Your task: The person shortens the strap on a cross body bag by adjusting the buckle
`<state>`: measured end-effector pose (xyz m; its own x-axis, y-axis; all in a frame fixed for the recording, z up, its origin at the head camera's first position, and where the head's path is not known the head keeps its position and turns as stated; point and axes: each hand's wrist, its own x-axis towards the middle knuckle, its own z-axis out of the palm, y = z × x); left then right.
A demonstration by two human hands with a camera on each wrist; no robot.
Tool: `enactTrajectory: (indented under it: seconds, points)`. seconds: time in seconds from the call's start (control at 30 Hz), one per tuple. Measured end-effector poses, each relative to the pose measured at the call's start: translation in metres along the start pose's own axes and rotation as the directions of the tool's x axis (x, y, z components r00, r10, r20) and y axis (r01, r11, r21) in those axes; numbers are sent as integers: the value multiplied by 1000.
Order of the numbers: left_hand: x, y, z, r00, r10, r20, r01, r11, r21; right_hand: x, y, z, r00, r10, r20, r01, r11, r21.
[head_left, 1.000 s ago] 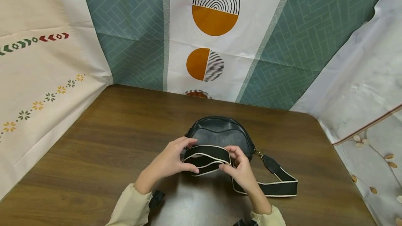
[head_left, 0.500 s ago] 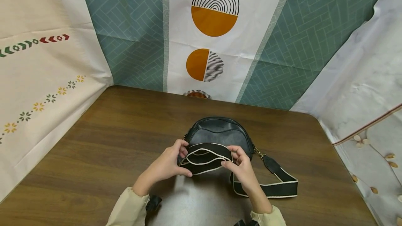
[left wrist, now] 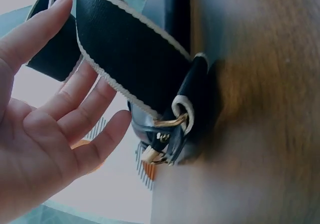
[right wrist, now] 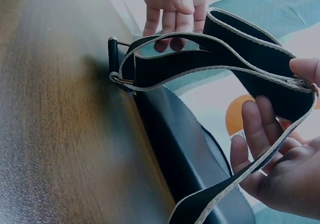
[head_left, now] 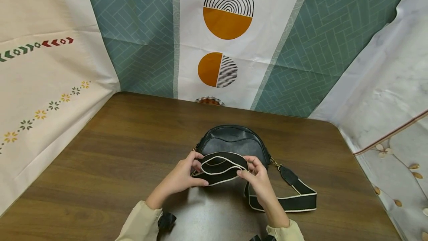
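A black shoulder bag (head_left: 234, 142) with a rounded top rests on the table. Its wide black strap (head_left: 220, 174), edged in white, is gathered into loops before it. My right hand (head_left: 259, 177) pinches the strap's folded layers between thumb and fingers, as the right wrist view also shows. My left hand (head_left: 182, 174) is at the loops' left end, its loosely extended fingers touching the strap and its thumb apart from them. In the left wrist view a gold-coloured buckle (left wrist: 172, 121) shows by the bag's lower corner. The bag's lower front is partly hidden behind the strap.
The rest of the strap (head_left: 297, 202) trails over the brown wooden table (head_left: 133, 140) to the right, joined to the bag by a metal clasp (head_left: 275, 163). Patterned cloths hang at the back and sides, including a green one (head_left: 143, 40).
My left hand has drawn back a little from the loops, then come slightly to the right. The strap loops have spread wider and tilted. My right hand has shifted only slightly; the bag stays put.
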<state>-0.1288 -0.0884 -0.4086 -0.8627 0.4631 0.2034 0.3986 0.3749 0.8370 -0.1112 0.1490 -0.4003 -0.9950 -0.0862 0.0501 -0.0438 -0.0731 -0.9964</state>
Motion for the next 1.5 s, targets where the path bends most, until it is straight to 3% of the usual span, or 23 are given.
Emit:
enactTrajectory:
  seconds: [0.2,0.27,0.37,0.43,0.5,0.77,0.97,1.27,1.5]
  points:
    - [2,-5,6,999,-1,34,7,985,-174,0,1,-2,1000,-8,21,8,1000,-12]
    - [4,-7,7,999,23,27,-15,962,-272,0,3,-4,997,-22,68,25,999,-42]
    - [7,-9,8,999,37,0,-33,900,-434,1,6,-9,984,-69,167,89,989,-115]
    - [9,-10,7,999,36,-22,-42,867,-497,2,7,-11,968,-101,231,141,977,-163]
    - [11,-9,6,999,24,-36,-39,849,-527,3,8,-13,955,-122,270,182,960,-211]
    - [13,-6,2,999,1,-49,-27,845,-534,4,7,-11,956,-112,273,214,901,-377]
    - [12,-8,0,999,-26,-32,6,856,-516,5,7,-13,952,-137,273,242,884,-400]
    - [12,-7,-7,1000,18,-12,-21,885,-466,5,1,-17,946,-159,282,269,870,-414]
    - [9,-7,-17,1000,5,-18,-12,895,-446,0,-13,-16,939,-178,294,299,846,-441]
